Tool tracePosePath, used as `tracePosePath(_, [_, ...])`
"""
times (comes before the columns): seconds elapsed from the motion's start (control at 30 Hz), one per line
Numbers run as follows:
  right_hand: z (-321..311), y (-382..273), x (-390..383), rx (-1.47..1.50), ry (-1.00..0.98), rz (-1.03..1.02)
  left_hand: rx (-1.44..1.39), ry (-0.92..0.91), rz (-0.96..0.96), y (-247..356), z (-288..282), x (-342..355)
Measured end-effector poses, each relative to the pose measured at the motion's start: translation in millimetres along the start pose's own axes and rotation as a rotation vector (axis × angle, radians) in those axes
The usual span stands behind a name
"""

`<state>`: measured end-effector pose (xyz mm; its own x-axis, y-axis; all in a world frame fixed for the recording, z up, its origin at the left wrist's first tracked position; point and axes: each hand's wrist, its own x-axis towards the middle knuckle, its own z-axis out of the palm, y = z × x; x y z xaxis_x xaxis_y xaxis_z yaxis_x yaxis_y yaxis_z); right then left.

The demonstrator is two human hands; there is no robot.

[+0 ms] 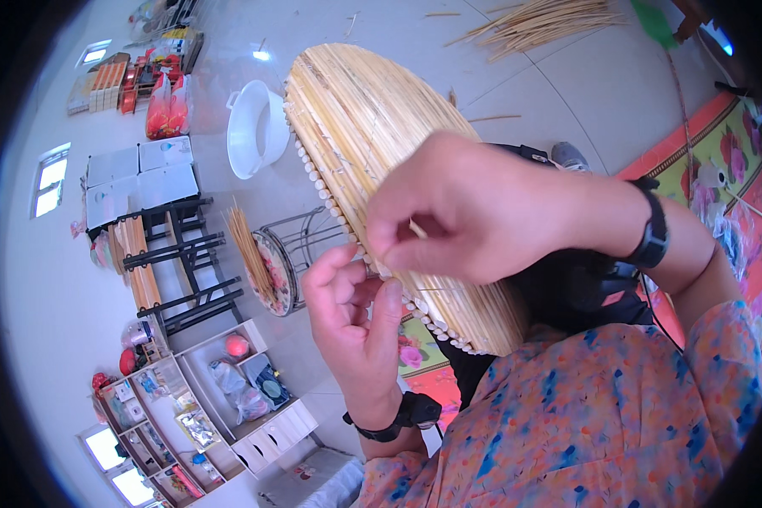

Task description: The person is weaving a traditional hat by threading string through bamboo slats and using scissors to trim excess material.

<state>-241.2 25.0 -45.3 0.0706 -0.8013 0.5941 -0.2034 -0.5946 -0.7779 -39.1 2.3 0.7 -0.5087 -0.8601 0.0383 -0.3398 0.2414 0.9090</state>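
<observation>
A rounded panel of pale straw-coloured stalks (372, 110), laid side by side, lies tilted across my lap. Cut stalk ends form a row along its left edge. My right hand (474, 212) is closed in a pinch at the panel's lower left part; what its fingertips hold is hidden. Just below, my left hand (351, 317) is at that edge, palm up, with its fingers loosely bent and thumb apart. The fingertips of both hands nearly meet. A thin dark line, perhaps thread, crosses the stalks beside my right hand.
More loose stalks (550, 25) lie on the tiled floor at the top. Left of the panel stand a white basin (258, 131) and a round stool (275, 254) with a stalk bundle (250, 254) on it. Shelving (178, 398) is at lower left; a floral mat (728, 152) lies right.
</observation>
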Motion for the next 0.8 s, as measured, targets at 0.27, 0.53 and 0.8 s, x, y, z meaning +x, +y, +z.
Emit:
tracePosePath(0.27, [-50.4, 13.0, 0.6, 0.2, 0.319, 0.339, -0.023, -0.078, 0.07, -14.7, -10.6, 2.3])
tracePosePath(0.53, [-76.3, 75.6, -80.3, -1.054, 0.104, 0.641, -0.048, 0.139, 0.102, -45.7, -35.7, -6.2])
tracePosePath(0.8, [-74.6, 42.4, -56.8, -1.116, -0.002, 0.624, -0.291, -0.006, 0.159, -70.2, -25.0, -7.3])
